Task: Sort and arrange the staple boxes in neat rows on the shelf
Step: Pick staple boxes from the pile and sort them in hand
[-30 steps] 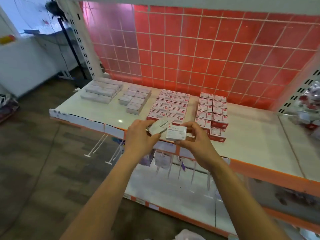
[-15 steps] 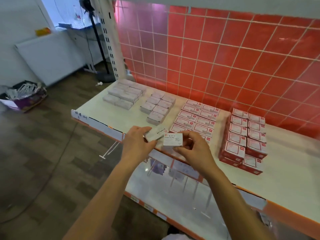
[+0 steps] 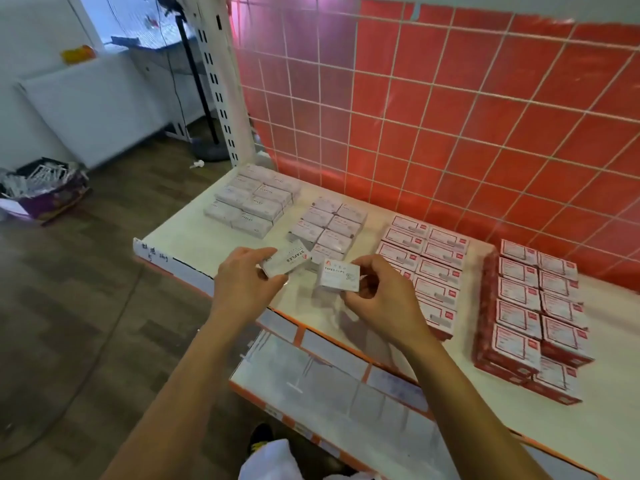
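My left hand (image 3: 244, 284) grips a white box marked STAPLES (image 3: 288, 258), tilted, just above the front edge of the white shelf (image 3: 187, 233). Beside it, my right hand (image 3: 379, 299) holds a white box marked PAPER CLIPS (image 3: 338, 276) by its right end. The two boxes are a little apart. Behind them on the shelf lie four groups in rows: long white boxes (image 3: 254, 200) at far left, small white boxes (image 3: 330, 225), red-and-white boxes (image 3: 424, 261), and a taller red-and-white stack (image 3: 535, 306) at right.
A red tiled wall with a wire grid (image 3: 450, 116) backs the shelf. A white upright post (image 3: 221, 81) stands at the shelf's left corner. A lower shelf (image 3: 346, 393) juts out below. On the wooden floor at left sits a purple box of clutter (image 3: 41, 192).
My view has swung left and closer to the shelf. Both hands have moved forward over the shelf's front edge, and the two boxes have drawn slightly apart.
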`<state>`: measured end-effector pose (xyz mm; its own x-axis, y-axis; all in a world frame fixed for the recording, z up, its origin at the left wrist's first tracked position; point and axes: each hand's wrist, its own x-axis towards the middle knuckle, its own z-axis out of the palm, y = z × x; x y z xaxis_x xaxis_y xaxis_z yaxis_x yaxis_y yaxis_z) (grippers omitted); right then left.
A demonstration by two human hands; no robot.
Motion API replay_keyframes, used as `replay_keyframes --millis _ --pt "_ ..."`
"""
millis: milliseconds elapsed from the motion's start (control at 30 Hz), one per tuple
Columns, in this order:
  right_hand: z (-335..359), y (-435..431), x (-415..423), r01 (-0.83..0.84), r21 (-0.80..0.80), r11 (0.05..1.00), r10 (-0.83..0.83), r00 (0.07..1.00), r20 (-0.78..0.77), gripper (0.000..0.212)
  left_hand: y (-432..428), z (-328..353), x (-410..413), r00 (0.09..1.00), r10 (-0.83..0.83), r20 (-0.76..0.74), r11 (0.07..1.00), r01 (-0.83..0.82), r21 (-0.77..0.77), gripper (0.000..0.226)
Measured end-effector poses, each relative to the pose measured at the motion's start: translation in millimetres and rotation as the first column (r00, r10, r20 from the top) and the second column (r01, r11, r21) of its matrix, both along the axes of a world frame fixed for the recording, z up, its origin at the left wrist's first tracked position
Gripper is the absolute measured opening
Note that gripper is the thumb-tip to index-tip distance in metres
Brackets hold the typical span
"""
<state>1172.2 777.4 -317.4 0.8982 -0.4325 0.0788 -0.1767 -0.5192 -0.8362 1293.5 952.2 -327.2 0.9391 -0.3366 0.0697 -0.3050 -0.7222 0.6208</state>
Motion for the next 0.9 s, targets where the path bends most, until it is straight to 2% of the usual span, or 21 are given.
replay_keyframes --millis 167,267,500,733,900 --pt "2 19 35 0.099 -0.013 0.995 -0.099 0.995 0.004 0.036 11 9 44 0.997 -0.074 0.024 0.997 0.074 0.025 0.051" --pt "0 33 63 0.15 -0.103 0.983 -0.148 0.989 0.032 0.035 21 13 73 0.995 -0.097 0.035 0.995 0.096 0.024 0.052" --pt "-12 49 100 0.217 -0.349 0.912 -0.262 0.961 -0.089 0.047 35 13 117 0.973 -0.225 0.049 0.974 0.225 0.005 0.05" --pt "-22 65 103 0.315 -0.497 0.808 -0.406 0.91 -0.084 0.048 28 8 135 0.93 -0.361 0.061 0.931 0.363 -0.021 0.048" --pt "-26 70 107 0.36 -0.522 0.773 -0.463 0.883 -0.077 0.046 21 4 141 0.899 -0.435 0.05 0.9 0.436 -0.011 0.048"
